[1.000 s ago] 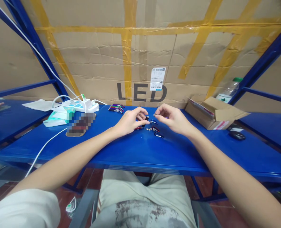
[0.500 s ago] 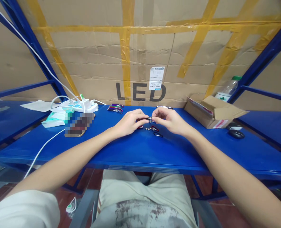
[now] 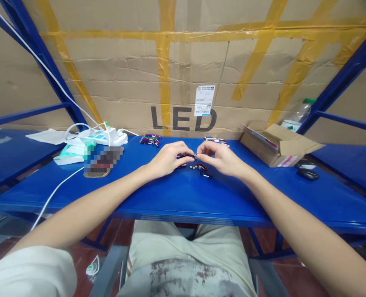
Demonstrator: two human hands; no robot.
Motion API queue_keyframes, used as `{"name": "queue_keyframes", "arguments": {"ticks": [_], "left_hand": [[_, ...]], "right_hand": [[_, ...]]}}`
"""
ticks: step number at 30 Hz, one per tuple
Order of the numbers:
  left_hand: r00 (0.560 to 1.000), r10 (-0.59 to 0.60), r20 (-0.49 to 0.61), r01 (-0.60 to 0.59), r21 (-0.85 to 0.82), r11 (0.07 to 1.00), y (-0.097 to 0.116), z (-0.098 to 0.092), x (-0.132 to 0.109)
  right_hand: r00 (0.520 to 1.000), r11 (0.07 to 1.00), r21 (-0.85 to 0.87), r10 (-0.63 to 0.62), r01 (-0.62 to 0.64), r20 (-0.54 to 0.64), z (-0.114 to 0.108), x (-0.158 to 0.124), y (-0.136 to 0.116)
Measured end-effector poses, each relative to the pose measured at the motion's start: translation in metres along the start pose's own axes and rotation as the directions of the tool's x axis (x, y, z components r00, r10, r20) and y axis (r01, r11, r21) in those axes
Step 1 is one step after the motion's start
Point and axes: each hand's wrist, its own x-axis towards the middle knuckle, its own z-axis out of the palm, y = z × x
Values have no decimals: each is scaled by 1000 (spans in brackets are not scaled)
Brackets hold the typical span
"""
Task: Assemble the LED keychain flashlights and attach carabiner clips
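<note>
Two bare hands, left hand (image 3: 167, 159) and right hand (image 3: 221, 156), meet over one blue metal table (image 3: 183, 194). One open brown cardboard box (image 3: 278, 146), one white power strip (image 3: 104, 136), one black computer mouse (image 3: 308, 174) and one clear plastic bottle (image 3: 296, 115) show. The small loose parts are too tiny to count.

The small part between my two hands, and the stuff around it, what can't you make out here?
- Small dark part, head view: too small to identify; fingertips of left hand and right hand cover its ends.
- Loose bits on the blue table: too tiny.
- Flat object on the left: blurred out.
- Bottle: behind the cardboard box.
</note>
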Motion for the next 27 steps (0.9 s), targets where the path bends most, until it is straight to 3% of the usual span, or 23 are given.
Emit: {"name": "queue_keyframes", "arguments": {"ticks": [4, 8, 12, 16, 21, 27], "left_hand": [[1000, 26, -2, -26, 11, 1000, 0, -1, 0], [996, 90, -1, -90, 76, 993, 0, -1, -1], [984, 174, 29, -175, 282, 943, 0, -2, -4], [956, 288, 49, -275, 478, 834, 0, -4, -4], [905, 423, 49, -353, 640, 682, 5, -5, -2], [869, 493, 43, -371, 716, 591, 11, -7, -2]], "right_hand": [[1000, 999, -51, 4, -5, -16, 1, 0, -1], [998, 999, 6, 54, -54, -39, 4, 1, -2], [993, 981, 160, 114, -109, -24, 6, 2, -4], [980, 933, 301, 198, -196, 22, 8, 4, -7], [940, 803, 493, 326, -334, 104, 9, 6, -10], [854, 544, 666, 410, -511, 320, 5, 6, -13]]}}
